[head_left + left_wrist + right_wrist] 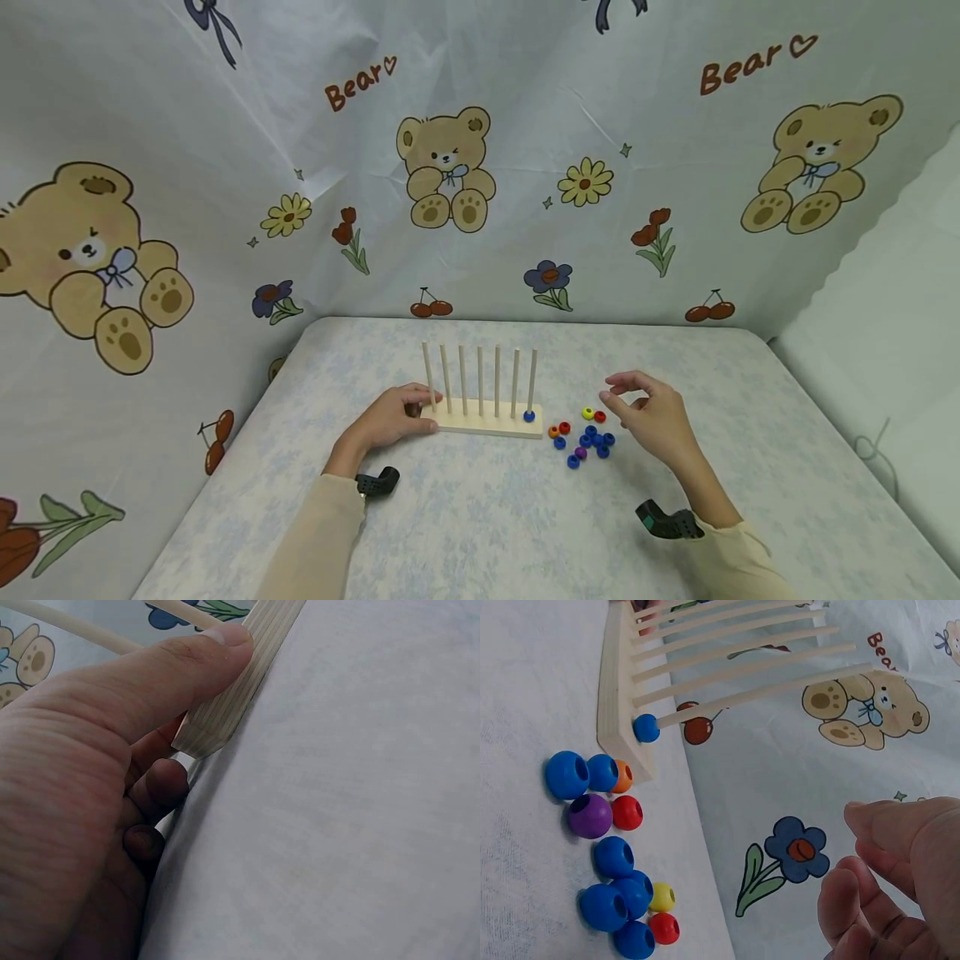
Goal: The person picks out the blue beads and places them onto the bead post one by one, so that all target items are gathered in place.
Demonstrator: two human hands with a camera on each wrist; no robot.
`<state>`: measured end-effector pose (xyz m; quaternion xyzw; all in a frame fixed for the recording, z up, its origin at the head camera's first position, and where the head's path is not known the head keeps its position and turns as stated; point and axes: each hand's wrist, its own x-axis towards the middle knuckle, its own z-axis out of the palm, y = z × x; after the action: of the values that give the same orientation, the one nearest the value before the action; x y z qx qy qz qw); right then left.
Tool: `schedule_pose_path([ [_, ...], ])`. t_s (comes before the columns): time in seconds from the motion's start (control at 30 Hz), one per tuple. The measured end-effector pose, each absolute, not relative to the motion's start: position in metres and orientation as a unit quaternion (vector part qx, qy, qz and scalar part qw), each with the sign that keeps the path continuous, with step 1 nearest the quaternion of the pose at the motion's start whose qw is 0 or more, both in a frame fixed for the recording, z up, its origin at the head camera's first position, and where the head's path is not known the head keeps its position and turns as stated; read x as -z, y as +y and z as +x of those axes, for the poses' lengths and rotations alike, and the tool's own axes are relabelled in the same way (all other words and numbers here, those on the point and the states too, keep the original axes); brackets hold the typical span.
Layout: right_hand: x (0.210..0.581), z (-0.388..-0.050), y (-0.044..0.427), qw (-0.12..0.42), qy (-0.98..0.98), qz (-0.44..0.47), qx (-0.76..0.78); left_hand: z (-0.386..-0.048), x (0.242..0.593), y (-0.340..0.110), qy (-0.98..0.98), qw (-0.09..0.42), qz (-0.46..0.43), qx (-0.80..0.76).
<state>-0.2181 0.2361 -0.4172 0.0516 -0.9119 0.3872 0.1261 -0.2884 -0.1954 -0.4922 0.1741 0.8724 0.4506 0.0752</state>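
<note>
A wooden peg stand (487, 426) has several upright rods on a pale base. One blue bead (529, 416) sits at the foot of its rightmost rod. My left hand (393, 414) grips the base's left end, thumb along the front edge and fingers behind, as the left wrist view also shows. Loose beads lie right of the stand: several blue ones (604, 907), a purple bead (590, 816), a yellow bead (661, 898), an orange bead (553, 432) and two red ones (627, 812). Raised just right of them, my right hand (656, 418) has loosely bent fingers and holds nothing visible.
The stand and beads rest on a pale, mottled tabletop (480, 525). Behind it hangs a cloth (517, 92) printed with bears and flowers. A thin cable (873, 450) lies beyond the table's right edge. Each wrist carries a small black camera (667, 521).
</note>
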Motion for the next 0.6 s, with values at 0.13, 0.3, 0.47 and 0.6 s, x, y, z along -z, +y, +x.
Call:
schedule_pose_path([
  [0.13,0.423,-0.217,0.241,0.117,-0.914,0.053,-0.386,-0.288,0.492,-0.195,0.872,0.073,0.179,-0.45],
  [0.3,0.434,-0.216,0.249,0.092,-0.92,0.062,-0.376,-0.287,0.492,-0.195,0.872,0.08,0.179,-0.449],
  [0.47,0.446,-0.216,0.256,0.048,-0.924,0.079,-0.371,-0.288,0.492,-0.196,0.874,0.066,0.181,-0.445],
  [0.6,0.455,-0.215,0.26,0.024,-0.928,0.082,-0.363,-0.287,0.493,-0.195,0.875,0.068,0.181,-0.444],
])
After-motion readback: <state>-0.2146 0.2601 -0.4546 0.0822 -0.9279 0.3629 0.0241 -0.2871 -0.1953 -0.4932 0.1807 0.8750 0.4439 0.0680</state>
